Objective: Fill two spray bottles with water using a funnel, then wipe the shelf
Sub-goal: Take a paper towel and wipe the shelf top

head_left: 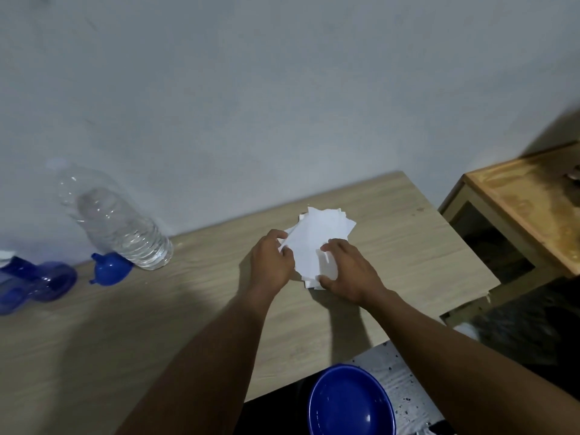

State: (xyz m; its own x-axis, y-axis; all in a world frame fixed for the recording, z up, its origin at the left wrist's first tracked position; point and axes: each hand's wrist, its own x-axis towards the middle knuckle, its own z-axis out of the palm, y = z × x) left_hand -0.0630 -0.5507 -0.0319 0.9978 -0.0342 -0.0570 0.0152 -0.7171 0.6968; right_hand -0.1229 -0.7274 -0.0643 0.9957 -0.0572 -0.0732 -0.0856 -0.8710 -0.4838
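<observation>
A stack of white paper tissues [317,237] lies on the pale wooden shelf top [157,324]. My left hand [272,262] pinches the stack's left edge. My right hand [348,271] presses on its near right corner with fingers curled around it. At the far left stand translucent blue spray bottles [34,282], partly cut off by the frame. A blue funnel [111,267] lies beside them. A large clear water bottle [116,221] stands behind the funnel, against the wall.
A blue bowl [351,403] sits below the shelf's near edge on a speckled white surface [405,387]. A darker wooden table [527,199] stands to the right, lower and apart. The grey wall [282,89] rises right behind the shelf.
</observation>
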